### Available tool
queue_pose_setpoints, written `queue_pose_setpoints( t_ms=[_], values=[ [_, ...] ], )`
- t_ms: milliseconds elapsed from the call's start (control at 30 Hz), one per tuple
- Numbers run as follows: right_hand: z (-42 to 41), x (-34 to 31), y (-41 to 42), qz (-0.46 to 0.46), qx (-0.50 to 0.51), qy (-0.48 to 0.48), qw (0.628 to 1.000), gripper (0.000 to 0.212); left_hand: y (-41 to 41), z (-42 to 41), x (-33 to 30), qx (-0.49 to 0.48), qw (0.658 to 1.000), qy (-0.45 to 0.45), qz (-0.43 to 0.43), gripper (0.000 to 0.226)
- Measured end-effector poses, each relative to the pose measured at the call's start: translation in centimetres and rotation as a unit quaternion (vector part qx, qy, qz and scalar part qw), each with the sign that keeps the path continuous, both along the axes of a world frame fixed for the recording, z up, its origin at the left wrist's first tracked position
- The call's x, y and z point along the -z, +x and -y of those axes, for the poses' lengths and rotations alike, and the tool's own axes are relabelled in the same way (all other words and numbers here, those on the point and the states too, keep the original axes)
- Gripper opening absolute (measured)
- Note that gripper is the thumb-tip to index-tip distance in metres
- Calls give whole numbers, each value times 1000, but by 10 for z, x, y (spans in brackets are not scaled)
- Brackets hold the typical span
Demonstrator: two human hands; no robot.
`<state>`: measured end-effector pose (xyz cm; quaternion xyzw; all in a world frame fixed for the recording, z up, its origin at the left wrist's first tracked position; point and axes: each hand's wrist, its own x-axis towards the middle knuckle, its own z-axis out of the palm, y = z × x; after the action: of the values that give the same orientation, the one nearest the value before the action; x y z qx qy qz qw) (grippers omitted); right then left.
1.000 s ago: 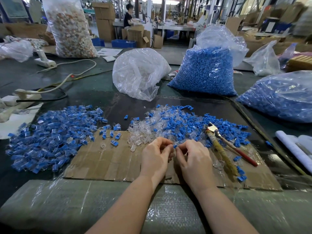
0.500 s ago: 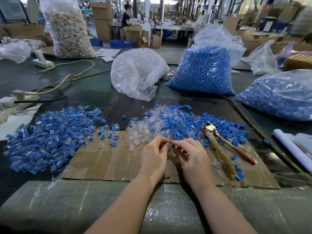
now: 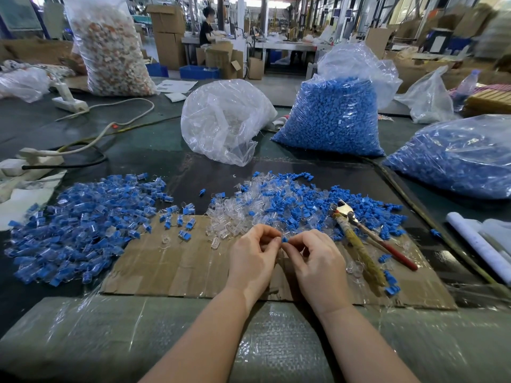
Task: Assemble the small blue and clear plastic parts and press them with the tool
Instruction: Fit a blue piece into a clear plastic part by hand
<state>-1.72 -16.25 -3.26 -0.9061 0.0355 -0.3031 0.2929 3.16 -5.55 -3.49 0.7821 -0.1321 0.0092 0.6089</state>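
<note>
In the lower centre, the left hand [image 3: 253,251] and right hand [image 3: 315,254] are now meeting fingertip to fingertip, both pinching the blue part [image 3: 284,239]; a moment earlier they were slightly apart. Probably joining is underway. The tool [image 3: 359,244] is lying untouched at right.

2 bare forearms reach in from the bottom edge, with no sleeves, gloves, watch or rings showing. The left hand [image 3: 253,257] and right hand [image 3: 318,261] each show 4 fingers and a thumb, with short, unpainted nails.
</note>
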Motion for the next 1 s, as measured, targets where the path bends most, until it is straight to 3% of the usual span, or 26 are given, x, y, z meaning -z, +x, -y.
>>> queue_pose_setpoints(
  t_ms=[500, 800, 1000],
  values=[
    [-1, -1, -1, -12, -30, -2, 999, 12, 0, -1, 0, 16, 1000, -6, -11, 17],
    [0, 1, -1, 10, -3, -3, 1000, 3, 0, 0, 0, 6, 1000, -6, -17, 18],
    [0, 1, -1, 10, 2, -15, 1000, 9, 0, 0, -2, 2, 1000, -15, -9, 21]
  ],
)
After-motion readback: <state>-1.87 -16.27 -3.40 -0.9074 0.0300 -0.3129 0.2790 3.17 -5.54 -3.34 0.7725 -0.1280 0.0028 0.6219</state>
